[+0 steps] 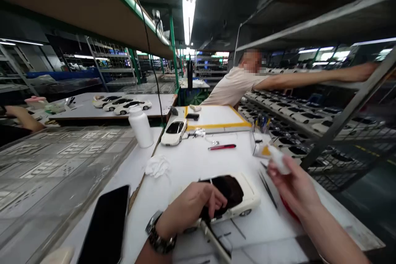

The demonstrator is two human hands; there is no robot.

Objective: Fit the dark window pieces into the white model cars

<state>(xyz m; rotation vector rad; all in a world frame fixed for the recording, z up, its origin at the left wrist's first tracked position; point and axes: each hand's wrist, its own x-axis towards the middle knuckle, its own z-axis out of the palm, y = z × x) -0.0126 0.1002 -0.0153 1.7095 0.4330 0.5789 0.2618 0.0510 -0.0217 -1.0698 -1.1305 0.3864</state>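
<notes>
A white model car [250,192] with a dark cabin stands on the white worktable in front of me, its near door [214,241] swung out. My left hand [198,204], with a watch on its wrist, lies over the front of the car. Its fingers curl down at the cabin beside the door, and their tips are partly hidden. To the right of the car, my right hand [295,183] is raised and closed around a small white squeeze bottle [281,161], which is blurred. Tweezers [268,185] lie below that hand, next to a red object [289,208], partly covered.
Another model car [175,132], a white bottle [140,127], crumpled tissue [157,166], a red pen [222,147] and a phone [105,227] lie around. A co-worker [230,84] reaches toward the rack [332,132] of cars at right. Clear trays [62,161] cover the left.
</notes>
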